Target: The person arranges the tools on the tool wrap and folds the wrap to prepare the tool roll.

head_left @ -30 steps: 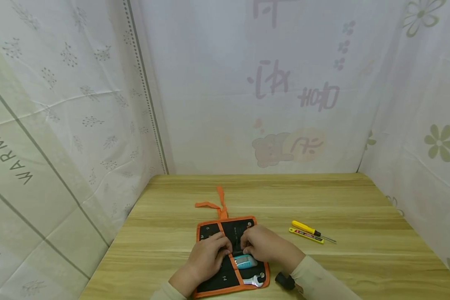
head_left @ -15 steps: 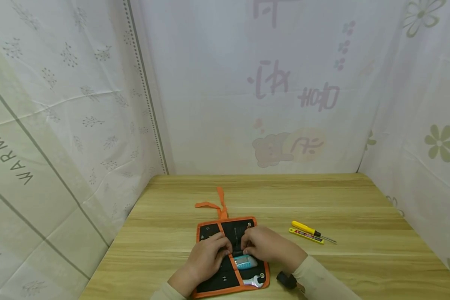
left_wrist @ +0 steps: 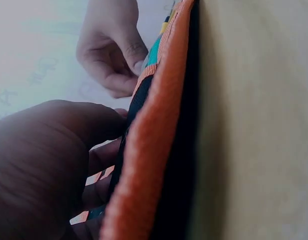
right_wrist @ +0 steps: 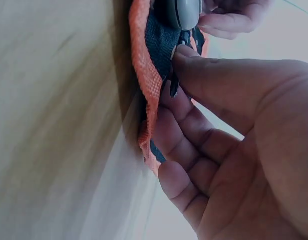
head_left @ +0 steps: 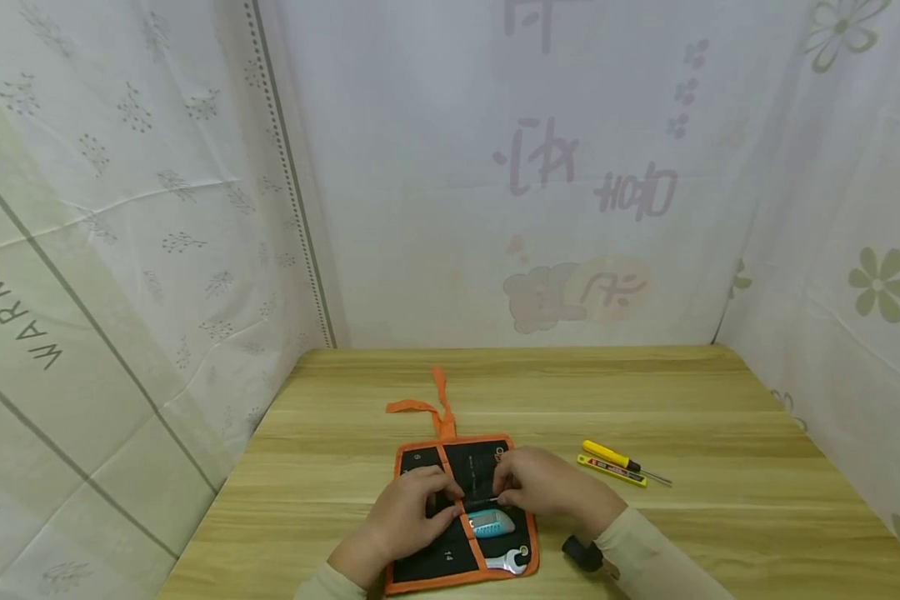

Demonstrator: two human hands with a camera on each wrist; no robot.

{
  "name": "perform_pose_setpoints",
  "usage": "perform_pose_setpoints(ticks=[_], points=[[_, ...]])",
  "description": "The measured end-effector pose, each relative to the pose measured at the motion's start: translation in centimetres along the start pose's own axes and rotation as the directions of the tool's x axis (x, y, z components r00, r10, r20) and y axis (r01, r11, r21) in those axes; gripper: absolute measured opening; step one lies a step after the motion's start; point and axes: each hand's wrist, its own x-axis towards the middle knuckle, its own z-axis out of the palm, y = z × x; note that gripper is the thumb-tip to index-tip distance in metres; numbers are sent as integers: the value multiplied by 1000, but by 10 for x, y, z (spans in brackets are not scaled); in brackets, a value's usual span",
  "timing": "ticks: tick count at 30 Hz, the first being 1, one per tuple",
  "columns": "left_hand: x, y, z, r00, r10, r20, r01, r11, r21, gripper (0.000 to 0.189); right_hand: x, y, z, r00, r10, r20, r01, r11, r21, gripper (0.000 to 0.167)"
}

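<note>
An orange-edged black tool roll (head_left: 427,567) lies spread on the table. My left hand (head_left: 412,517) pinches the pocket edge at its orange middle strip; part of that grip is hidden. Between thumb and fingers my right hand (head_left: 547,487) holds a slim black tool (right_wrist: 174,85), pointing along the roll toward the left hand at the pocket mouth. Its exact kind is hard to tell. Just below, a teal and grey utility knife (head_left: 491,523) sits in a pocket. A silver wrench (head_left: 508,562) protrudes from the pocket nearest me.
To the right lie a yellow-handled screwdriver (head_left: 607,454) and a flat yellow case (head_left: 612,471), close together. Orange ties (head_left: 444,417) stretch from the roll's far edge. A black rounded object (head_left: 582,552) is beside my right sleeve. Printed curtains (head_left: 420,208) surround the wooden table (head_left: 307,467).
My right hand has shifted slightly right, and more of the slim black tool shows between the hands. The left thumb and forefinger have spread a little at the pocket edge.
</note>
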Motion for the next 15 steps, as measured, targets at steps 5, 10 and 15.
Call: perform_pose_setpoints(ticks=[5,10,15], points=[[0,-3,-3,1000,-15,-7,15,1000,14,10,-3,0,-2,1000,-4,-17,4,1000,-14,12],[0,-3,-3,999,-48,1,48,999,6,10,-7,4,-4,1000,-2,-21,2,1000,-9,14],[0,-5,-2,998,-70,3,70,998,4,10,-10,13,-4,1000,1,-29,-1,1000,-25,16]])
